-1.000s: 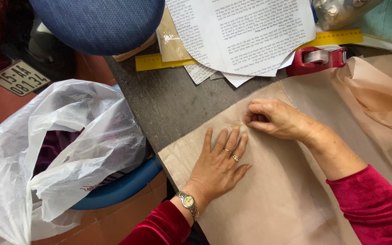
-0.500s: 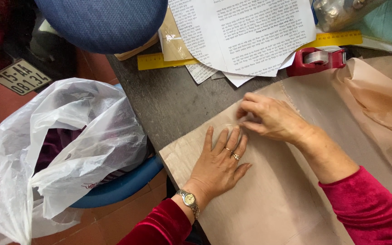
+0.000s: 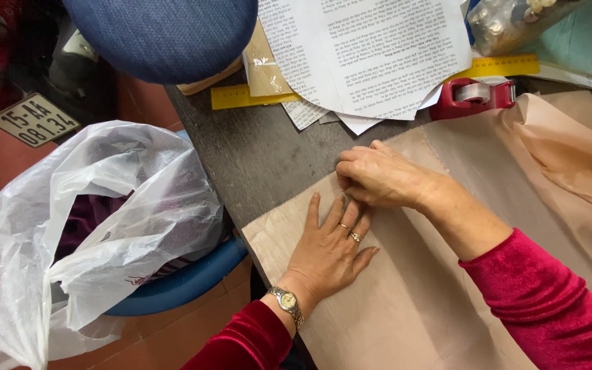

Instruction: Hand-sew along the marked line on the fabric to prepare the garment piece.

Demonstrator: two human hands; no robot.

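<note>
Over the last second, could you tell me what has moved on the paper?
The right hand slid left along the brown paper, toward its edge, fingers curled and pressing. The left hand stayed flat on the sheet, and the tape dispenser and white bag kept their places.

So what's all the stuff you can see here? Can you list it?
brown paper sheet: one, tan, spread on the table under both hands
table: one, grey, centre
tape dispenser: one, red, above the paper
ruler: one, yellow, partly under the printed pages
printed pages: several, white, top centre
plastic bag: one, clear white, left, on a blue stool
round cushion: one, blue, top left
left hand: flat on the paper, rings and a wristwatch
right hand: curled, pressing the paper's edge, red sleeve
</note>
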